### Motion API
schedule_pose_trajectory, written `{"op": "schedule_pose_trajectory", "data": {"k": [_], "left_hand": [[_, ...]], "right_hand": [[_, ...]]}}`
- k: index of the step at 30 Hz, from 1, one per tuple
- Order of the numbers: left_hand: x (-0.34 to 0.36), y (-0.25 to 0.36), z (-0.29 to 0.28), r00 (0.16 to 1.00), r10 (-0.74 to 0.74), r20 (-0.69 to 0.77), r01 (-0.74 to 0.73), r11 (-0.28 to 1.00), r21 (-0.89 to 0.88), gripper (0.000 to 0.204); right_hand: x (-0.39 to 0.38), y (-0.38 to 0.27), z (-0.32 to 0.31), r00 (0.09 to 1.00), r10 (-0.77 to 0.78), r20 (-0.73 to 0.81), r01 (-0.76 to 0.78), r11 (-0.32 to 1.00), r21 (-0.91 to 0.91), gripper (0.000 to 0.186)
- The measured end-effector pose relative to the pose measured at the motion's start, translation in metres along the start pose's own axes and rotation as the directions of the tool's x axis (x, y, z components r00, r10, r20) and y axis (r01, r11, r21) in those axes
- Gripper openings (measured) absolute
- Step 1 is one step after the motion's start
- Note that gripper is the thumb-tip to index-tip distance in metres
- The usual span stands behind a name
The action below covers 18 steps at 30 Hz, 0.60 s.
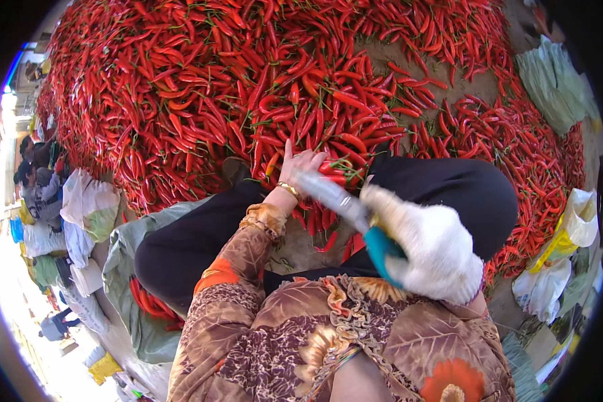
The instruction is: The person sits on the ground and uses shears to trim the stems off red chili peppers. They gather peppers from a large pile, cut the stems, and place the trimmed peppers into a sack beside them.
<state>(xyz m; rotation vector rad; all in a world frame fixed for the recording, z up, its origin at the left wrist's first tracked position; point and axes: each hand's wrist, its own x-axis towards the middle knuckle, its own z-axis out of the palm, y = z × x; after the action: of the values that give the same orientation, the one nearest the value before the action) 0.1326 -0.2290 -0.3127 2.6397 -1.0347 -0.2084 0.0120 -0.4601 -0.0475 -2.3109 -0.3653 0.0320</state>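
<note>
My bare left hand point(300, 169), with a gold bracelet at the wrist, is closed around a small bunch of red chili peppers point(333, 178). Their green stems stick out to the right of the fingers. My right hand point(429, 248) wears a white work glove and grips a pair of shears point(382, 251) by the teal handle. The metal blades, smeared by motion, reach up and left to beside the left hand and the bunch. Whether the blades are open or closed cannot be made out.
A broad heap of red chili peppers point(181, 87) spreads ahead and to both sides. More peppers lie between my bent legs. A grey-green sheet point(124, 268) lies at left with several peppers on it. White sacks point(90, 201) and people point(40, 181) are far left; bags point(559, 248) stand at right.
</note>
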Motion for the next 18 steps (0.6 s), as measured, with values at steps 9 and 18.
{"op": "schedule_pose_trajectory", "data": {"k": [9,18], "left_hand": [[-0.041,0.032,-0.070,0.786,-0.590,0.185,0.136,-0.127,-0.982,0.036],[-0.110,0.075,-0.137,0.827,-0.519,0.214,-0.046,-0.443,-0.895,0.038]], "right_hand": [[-0.003,0.007,0.007,0.958,0.252,-0.137,-0.215,0.948,0.235,0.057],[-0.024,-0.031,0.027,0.944,0.278,0.175,-0.261,0.958,-0.117,0.067]]}}
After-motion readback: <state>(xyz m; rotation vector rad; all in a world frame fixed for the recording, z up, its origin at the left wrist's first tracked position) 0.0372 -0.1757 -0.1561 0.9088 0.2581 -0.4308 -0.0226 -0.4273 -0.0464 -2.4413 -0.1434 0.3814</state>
